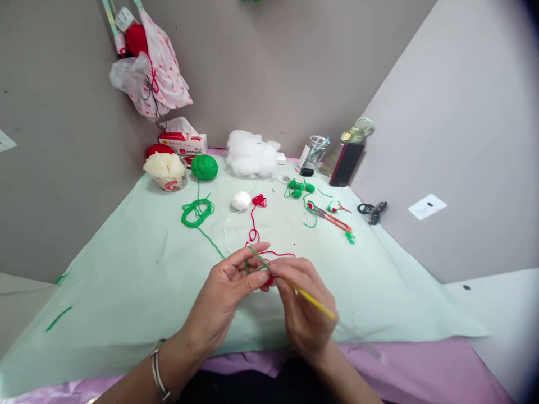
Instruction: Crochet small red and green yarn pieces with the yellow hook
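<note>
My left hand point(229, 286) pinches a small red crocheted piece point(268, 280) between thumb and fingers. Green yarn point(257, 255) runs over its raised forefinger and back across the table. In my right hand point(307, 303) is a crochet hook with a yellow handle point(314, 303), its tip at the red piece and hidden by the fingers. Loose red yarn point(278, 254) lies just beyond both hands, leading to a small red tangle point(259, 200). Beside that tangle sits a white yarn ball point(241, 200).
A green yarn ball point(204, 167) and a loose green coil point(197, 213) lie left. White stuffing point(252, 154) sits at the back. To the right are small green pieces point(297, 188), an orange cutter point(332, 219), a glass jar point(314, 152) and a leaning phone point(347, 164).
</note>
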Demonstrator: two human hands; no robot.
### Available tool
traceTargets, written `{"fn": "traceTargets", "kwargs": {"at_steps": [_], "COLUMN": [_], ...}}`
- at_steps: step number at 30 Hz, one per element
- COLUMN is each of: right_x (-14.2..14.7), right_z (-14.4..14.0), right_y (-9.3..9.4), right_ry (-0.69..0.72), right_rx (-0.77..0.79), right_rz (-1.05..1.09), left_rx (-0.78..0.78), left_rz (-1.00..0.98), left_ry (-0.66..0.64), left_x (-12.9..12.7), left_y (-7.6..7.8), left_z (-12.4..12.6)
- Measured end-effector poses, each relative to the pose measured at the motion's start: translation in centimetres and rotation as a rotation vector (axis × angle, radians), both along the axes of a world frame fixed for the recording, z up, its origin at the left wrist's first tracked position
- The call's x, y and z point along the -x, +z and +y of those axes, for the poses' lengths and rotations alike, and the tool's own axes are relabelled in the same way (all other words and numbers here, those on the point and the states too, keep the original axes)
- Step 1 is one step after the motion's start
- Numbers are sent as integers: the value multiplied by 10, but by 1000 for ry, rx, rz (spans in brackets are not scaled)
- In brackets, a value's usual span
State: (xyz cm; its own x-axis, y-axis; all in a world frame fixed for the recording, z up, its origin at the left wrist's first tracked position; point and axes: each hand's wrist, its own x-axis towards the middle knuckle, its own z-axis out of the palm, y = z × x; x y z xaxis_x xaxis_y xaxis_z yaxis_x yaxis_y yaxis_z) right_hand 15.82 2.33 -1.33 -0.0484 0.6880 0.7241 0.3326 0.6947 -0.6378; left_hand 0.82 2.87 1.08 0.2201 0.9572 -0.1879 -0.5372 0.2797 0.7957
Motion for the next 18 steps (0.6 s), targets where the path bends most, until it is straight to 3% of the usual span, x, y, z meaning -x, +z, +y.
{"fn": "traceTargets", "kwargs": {"at_steps": [2, 4, 7, 10, 13, 18], "right_x": [0, -3, -7, -8, -5, -3], "right_z": [-1, -2, 0, 2, 4, 5], "right_y": [-5, -6, 1, 10, 12, 6], "right_ry": [-58, -63, -5, 109, 198, 207], "right_rx": [-147, -165, 58, 266, 342, 341], "right_rz": [-148, -179, 98, 403, 428, 394], "left_rx": [39, 104, 183, 152, 70, 57], "left_rz": [-42, -99, -148, -122, -72, -49], "left_ry": [1, -53, -110, -84, -65, -71], "left_x": [-1, 0, 5, 7, 4, 1], "left_y": [-2, -4, -6, -4, -2, 0], "left_z": [0, 2, 4, 5, 3, 1]}}
